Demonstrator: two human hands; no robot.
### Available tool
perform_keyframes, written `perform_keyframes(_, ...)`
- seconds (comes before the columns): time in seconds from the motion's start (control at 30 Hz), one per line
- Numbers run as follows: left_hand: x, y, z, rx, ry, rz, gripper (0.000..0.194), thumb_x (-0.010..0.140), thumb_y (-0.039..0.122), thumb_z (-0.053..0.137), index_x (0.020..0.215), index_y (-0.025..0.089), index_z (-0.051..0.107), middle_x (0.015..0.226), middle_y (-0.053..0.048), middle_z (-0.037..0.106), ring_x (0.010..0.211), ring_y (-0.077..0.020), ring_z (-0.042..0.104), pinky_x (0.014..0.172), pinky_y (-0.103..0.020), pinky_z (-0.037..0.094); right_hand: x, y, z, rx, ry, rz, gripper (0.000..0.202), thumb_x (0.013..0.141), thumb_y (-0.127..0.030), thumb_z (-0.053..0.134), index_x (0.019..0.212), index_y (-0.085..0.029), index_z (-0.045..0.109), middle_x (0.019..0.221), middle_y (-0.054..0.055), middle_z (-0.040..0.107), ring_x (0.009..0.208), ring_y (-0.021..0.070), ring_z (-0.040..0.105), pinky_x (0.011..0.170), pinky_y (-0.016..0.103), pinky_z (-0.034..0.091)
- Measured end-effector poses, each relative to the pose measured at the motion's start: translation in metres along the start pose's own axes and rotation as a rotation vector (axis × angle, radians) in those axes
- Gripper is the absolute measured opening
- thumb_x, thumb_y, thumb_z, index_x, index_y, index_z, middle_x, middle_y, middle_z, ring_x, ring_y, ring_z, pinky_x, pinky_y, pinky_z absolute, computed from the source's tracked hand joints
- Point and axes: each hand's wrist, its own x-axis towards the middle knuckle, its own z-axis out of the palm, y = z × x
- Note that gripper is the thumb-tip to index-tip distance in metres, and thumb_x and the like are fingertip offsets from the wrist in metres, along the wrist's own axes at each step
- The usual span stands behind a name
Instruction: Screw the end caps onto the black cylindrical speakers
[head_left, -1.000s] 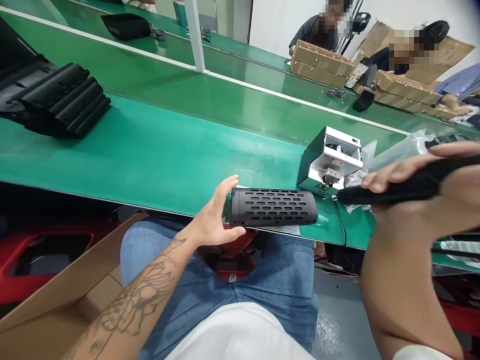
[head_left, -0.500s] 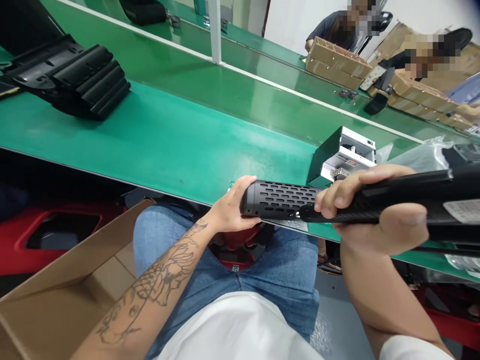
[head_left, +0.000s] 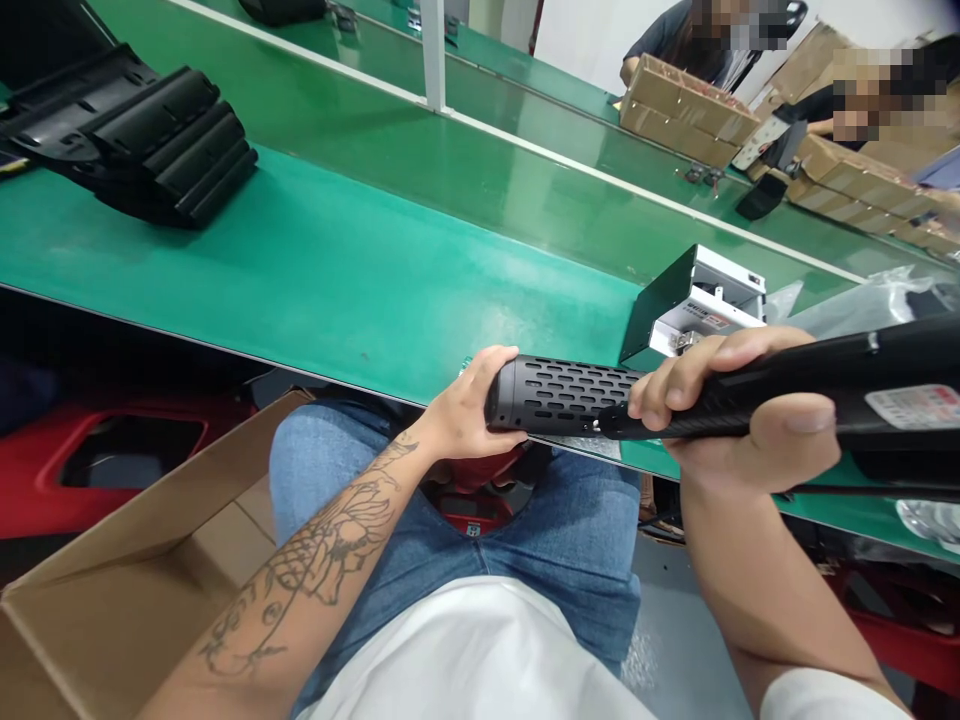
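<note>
Gripping cylinder (head_left: pixel 566 388) with left fingers (head_left: pixel 504 357), half open | clasping tool (head_left: pixel 885 360) in right fingers (head_left: pixel 679 387), wrapped around | apparently touching tip (head_left: pixel 616 424) to cylinder

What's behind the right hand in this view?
Partly behind the right hand is the boxy machine; its dark side shows, but its lower front is covered. The slotted cylinder also runs there; its right end is hidden.

The slotted dark-grey cylinder (head_left: pixel 562 388) was partly hidden by the right hand (head_left: pixel 731 455); the long glossy black object (head_left: pixel 832 375) was cropped at right.
</note>
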Motion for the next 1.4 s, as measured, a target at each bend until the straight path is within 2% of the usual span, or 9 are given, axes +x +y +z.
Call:
perform_keyframes(0.3,0.003,0.000,-0.003,0.021,-0.014,-0.007,0.109,0.075,0.040,0.088,0.163,0.025,0.025,0.156,-0.017,0.044,0.146,-0.0387,0.048,0.125,-0.055,0.042,0.007,0.014,0.001,0.036,-0.062,0.019,0.022,0.079,-0.042,0.082,0.084,-0.024,0.072,0.056,-0.002,0.061,0.034,0.0180,0.052,0.033,0.036,0.048)
perform_keyframes(0.53,0.004,0.003,-0.005,0.052,-0.024,-0.030,0.109,0.073,0.038,0.088,0.162,0.024,0.027,0.155,-0.017,0.046,0.144,-0.0385,0.050,0.125,-0.055,0.042,0.010,0.016,0.000,-0.055,-0.090,0.146,0.036,0.073,-0.056,0.088,0.076,-0.028,0.065,0.054,-0.005,0.061,0.034,0.0173,0.052,0.034,0.035,0.048)
perform_keyframes(0.73,0.010,0.004,-0.010,0.073,-0.062,-0.190,0.108,0.075,0.047,0.086,0.163,0.026,0.028,0.158,-0.015,0.047,0.142,-0.0385,0.053,0.121,-0.056,0.044,0.019,0.008,0.000,-0.088,-0.027,0.067,0.039,0.080,-0.065,0.081,0.088,-0.028,0.068,0.056,-0.005,0.061,0.038,0.0181,0.055,0.038,0.037,0.050)
perform_keyframes(0.8,0.017,0.004,-0.014,0.105,-0.085,-0.267,0.106,0.075,0.052,0.085,0.163,0.025,0.031,0.155,-0.015,0.051,0.138,-0.0395,0.055,0.119,-0.058,0.044,0.031,0.000,-0.010,-0.121,0.082,0.024,0.046,0.079,-0.072,0.079,0.090,-0.030,0.066,0.058,-0.006,0.058,0.041,0.0173,0.055,0.041,0.037,0.051)
perform_keyframes(0.9,0.029,0.002,-0.020,0.136,-0.103,-0.334,0.103,0.075,0.060,0.083,0.160,0.025,0.037,0.146,-0.014,0.057,0.131,-0.0398,0.058,0.116,-0.060,0.045,0.057,-0.008,-0.042,-0.197,0.264,-0.130,0.050,0.079,-0.077,0.078,0.092,-0.031,0.063,0.060,-0.006,0.054,0.045,0.0163,0.054,0.041,0.035,0.049)
perform_keyframes(1.03,0.040,0.000,-0.023,0.078,-0.120,-0.419,0.095,0.079,0.065,0.077,0.157,0.025,0.040,0.137,-0.013,0.061,0.121,-0.0365,0.062,0.109,-0.057,0.050,0.088,0.002,-0.102,-0.376,0.441,-0.355,0.036,0.088,-0.060,0.079,0.084,-0.028,0.062,0.057,-0.005,0.052,0.043,0.0133,0.051,0.037,0.031,0.041)
perform_keyframes(1.13,0.042,-0.002,-0.022,0.041,-0.098,-0.443,0.090,0.081,0.066,0.073,0.155,0.024,0.042,0.131,-0.012,0.063,0.114,-0.0343,0.065,0.105,-0.055,0.053,0.092,0.018,-0.132,-0.463,0.488,-0.334,0.030,0.090,-0.049,0.081,0.080,-0.028,0.062,0.055,-0.006,0.055,0.042,0.0134,0.050,0.039,0.032,0.038)
perform_keyframes(1.27,0.034,-0.006,-0.016,0.001,-0.066,-0.415,0.093,0.080,0.061,0.074,0.157,0.023,0.037,0.138,-0.014,0.060,0.120,-0.0357,0.064,0.108,-0.056,0.052,0.075,0.034,-0.145,-0.493,0.494,-0.248,0.028,0.092,-0.047,0.078,0.076,-0.029,0.064,0.056,-0.005,0.061,0.045,0.0171,0.055,0.045,0.036,0.041)
perform_keyframes(1.4,0.020,-0.006,-0.011,0.046,-0.061,-0.284,0.102,0.076,0.052,0.080,0.160,0.024,0.030,0.148,-0.017,0.052,0.129,-0.0383,0.060,0.113,-0.058,0.049,0.060,0.036,-0.146,-0.496,0.469,-0.221,0.024,0.092,-0.047,0.077,0.076,-0.031,0.068,0.056,-0.003,0.062,0.047,0.0195,0.058,0.048,0.039,0.043)
